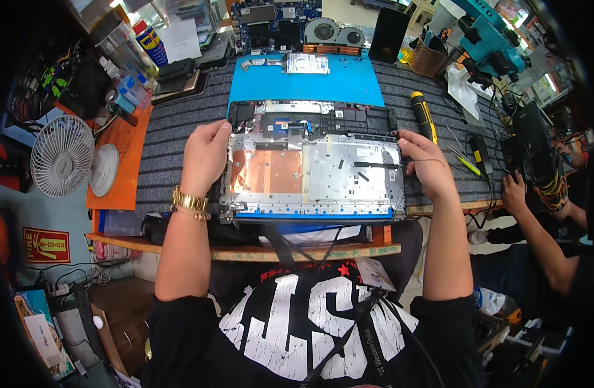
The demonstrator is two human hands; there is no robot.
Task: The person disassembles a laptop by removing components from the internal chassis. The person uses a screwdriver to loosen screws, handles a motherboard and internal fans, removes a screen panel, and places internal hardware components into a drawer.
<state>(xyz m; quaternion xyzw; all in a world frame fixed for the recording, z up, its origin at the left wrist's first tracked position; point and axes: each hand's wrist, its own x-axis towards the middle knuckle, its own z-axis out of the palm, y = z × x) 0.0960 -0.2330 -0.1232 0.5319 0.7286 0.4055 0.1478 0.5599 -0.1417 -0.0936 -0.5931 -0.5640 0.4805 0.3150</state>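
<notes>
Laptop chassis [352,171], near edge of table [164,145]: left hand [206,153], right hand [429,161] pinch its sides; likely light, bendable; hold rims.

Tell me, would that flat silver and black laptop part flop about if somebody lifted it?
Probably not: the laptop part looks largely metal, so it's likely stiff. It also looks thin, so it may be light for its size; the left hand and right hand grip its opposite sides. The copper-coloured sheet seems thin, so hard poking might dent it.

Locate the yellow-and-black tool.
The yellow-and-black tool lies right of centre in the head view, on the grey mat, just beyond the right hand.
</notes>
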